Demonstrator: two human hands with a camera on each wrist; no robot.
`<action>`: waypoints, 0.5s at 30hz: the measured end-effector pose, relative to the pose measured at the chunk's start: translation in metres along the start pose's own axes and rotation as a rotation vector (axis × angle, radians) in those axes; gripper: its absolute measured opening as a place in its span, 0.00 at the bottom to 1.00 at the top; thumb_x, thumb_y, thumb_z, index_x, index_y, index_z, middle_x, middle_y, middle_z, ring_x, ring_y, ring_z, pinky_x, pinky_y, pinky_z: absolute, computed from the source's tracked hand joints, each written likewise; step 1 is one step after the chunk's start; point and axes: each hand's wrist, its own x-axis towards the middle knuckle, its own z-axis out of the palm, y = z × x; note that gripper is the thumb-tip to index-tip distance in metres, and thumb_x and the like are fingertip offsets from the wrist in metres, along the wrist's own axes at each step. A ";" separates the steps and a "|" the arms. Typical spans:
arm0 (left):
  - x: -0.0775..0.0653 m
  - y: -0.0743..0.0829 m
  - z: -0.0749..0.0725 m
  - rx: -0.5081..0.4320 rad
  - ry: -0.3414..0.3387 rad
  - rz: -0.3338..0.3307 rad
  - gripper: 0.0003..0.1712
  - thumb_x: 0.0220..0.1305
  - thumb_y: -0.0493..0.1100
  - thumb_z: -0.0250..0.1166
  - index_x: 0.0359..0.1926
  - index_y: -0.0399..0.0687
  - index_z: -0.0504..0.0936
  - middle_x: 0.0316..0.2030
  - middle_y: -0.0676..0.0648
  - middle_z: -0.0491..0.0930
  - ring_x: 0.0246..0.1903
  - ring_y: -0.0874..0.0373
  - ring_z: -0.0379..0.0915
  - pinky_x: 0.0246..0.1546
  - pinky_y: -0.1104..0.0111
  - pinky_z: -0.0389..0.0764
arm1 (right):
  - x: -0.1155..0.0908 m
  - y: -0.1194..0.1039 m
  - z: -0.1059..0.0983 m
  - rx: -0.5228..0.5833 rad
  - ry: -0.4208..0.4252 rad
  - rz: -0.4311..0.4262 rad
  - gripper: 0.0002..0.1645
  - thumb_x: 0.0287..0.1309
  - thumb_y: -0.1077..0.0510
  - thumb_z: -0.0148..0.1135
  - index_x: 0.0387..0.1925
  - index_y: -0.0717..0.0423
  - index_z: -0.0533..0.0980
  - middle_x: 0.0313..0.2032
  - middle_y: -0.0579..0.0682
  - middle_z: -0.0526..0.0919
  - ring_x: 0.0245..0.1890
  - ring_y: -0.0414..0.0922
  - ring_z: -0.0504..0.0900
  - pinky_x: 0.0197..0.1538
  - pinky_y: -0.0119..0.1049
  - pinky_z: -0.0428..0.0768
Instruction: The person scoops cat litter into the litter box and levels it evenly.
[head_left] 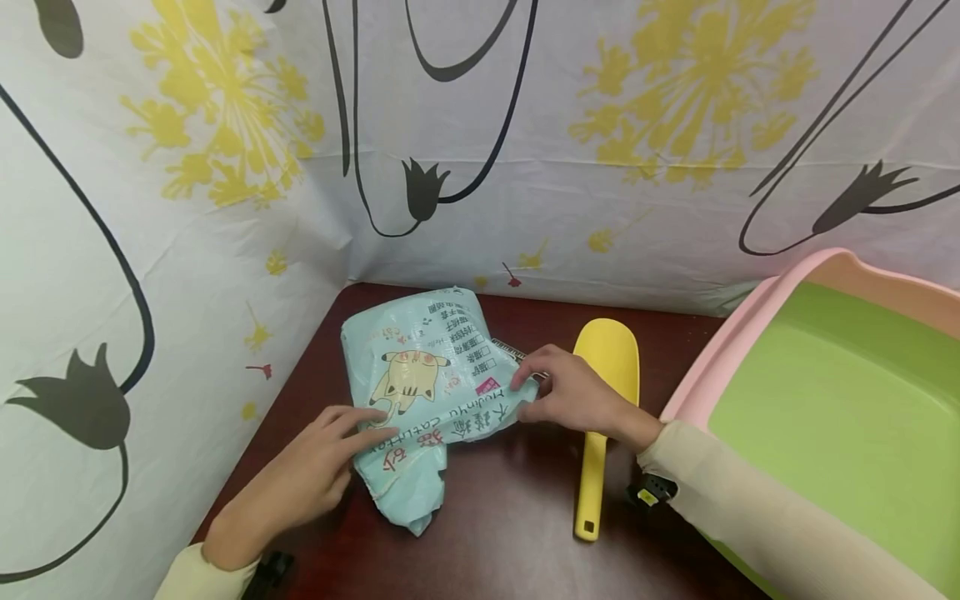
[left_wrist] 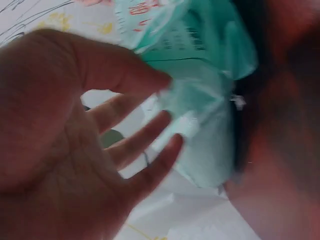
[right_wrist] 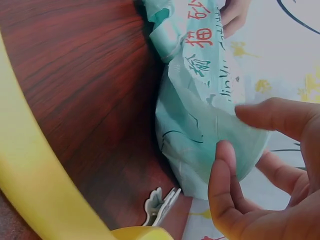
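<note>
A pale blue plastic cat litter bag (head_left: 450, 375) with a cartoon cat lies on the table, its top folded over and a loose flap hanging at the near side. At the bag's right corner, my right hand (head_left: 573, 396) pinches the film between thumb and curled fingers; the right wrist view shows the bag's corner (right_wrist: 240, 145) between them. My left hand (head_left: 315, 458) reaches the bag's near left edge, index and middle fingers extended over the print. In the left wrist view its fingers (left_wrist: 150, 132) are spread apart in front of the bag (left_wrist: 210, 125).
A yellow scoop (head_left: 592, 483) lies right of the bag, partly behind my right hand. Farther right stands a green litter tray (head_left: 840, 417) with a pink rim (head_left: 723, 333). A small pale wavy-edged piece (right_wrist: 159, 207) lies by the bag. Patterned cloth (head_left: 540, 225) hangs behind the dark table (head_left: 510, 517).
</note>
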 end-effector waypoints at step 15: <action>0.049 0.040 0.003 0.108 0.096 0.018 0.18 0.65 0.37 0.78 0.56 0.47 0.91 0.55 0.46 0.87 0.55 0.47 0.84 0.55 0.52 0.86 | 0.002 -0.010 0.001 -0.131 0.097 0.018 0.09 0.68 0.59 0.66 0.37 0.53 0.91 0.48 0.51 0.86 0.46 0.49 0.83 0.49 0.45 0.82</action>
